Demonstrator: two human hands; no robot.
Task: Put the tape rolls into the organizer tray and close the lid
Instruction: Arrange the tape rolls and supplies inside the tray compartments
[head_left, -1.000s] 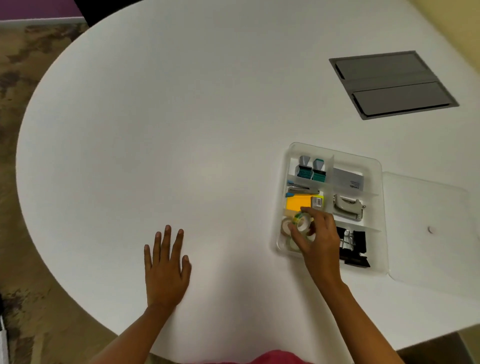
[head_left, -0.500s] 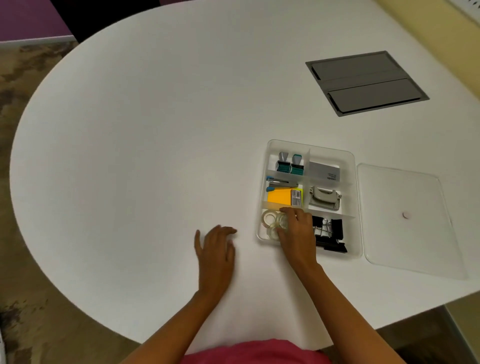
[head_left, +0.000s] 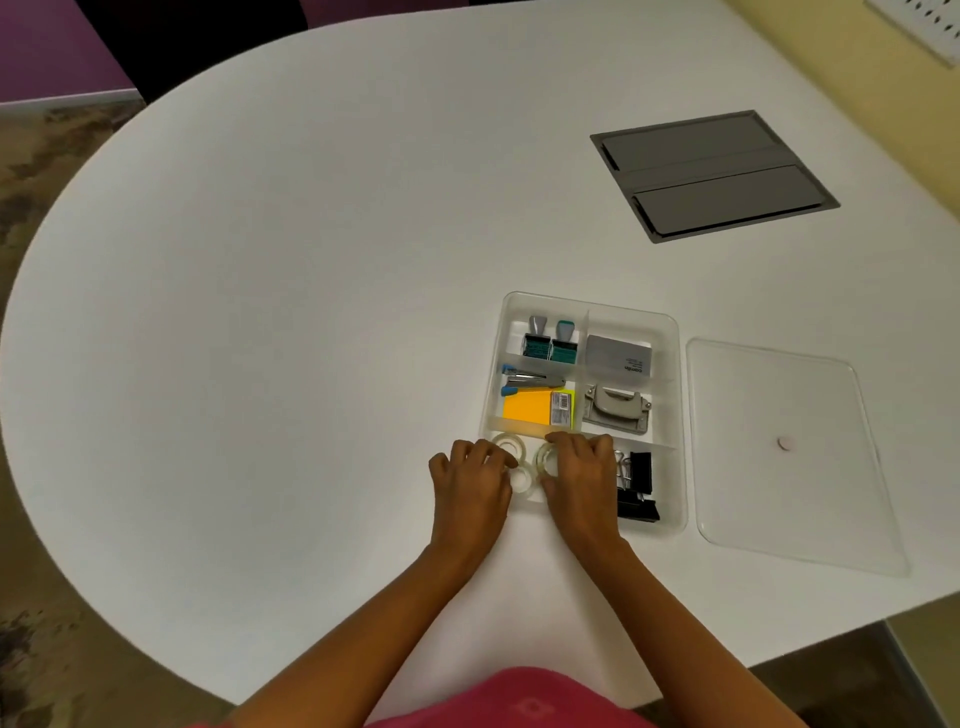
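Tape rolls (head_left: 506, 446) lie flat, holes upward, in tray (head_left: 670, 332).

On the round white table (head_left: 260, 312), the clear plastic organizer tray (head_left: 670, 332) sits before me, its flat clear lid (head_left: 789, 499) just right of it. The clear tape rolls (head_left: 506, 446) lie in the tray's near-left compartment, between my left hand (head_left: 470, 483) and right hand (head_left: 579, 475). A grey hatch panel (head_left: 711, 174) lies far behind, to the right.

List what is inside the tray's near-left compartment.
Clear tape rolls lie in that corner of the organizer tray. The left hand and right hand cover part of it, so the count stays uncertain.
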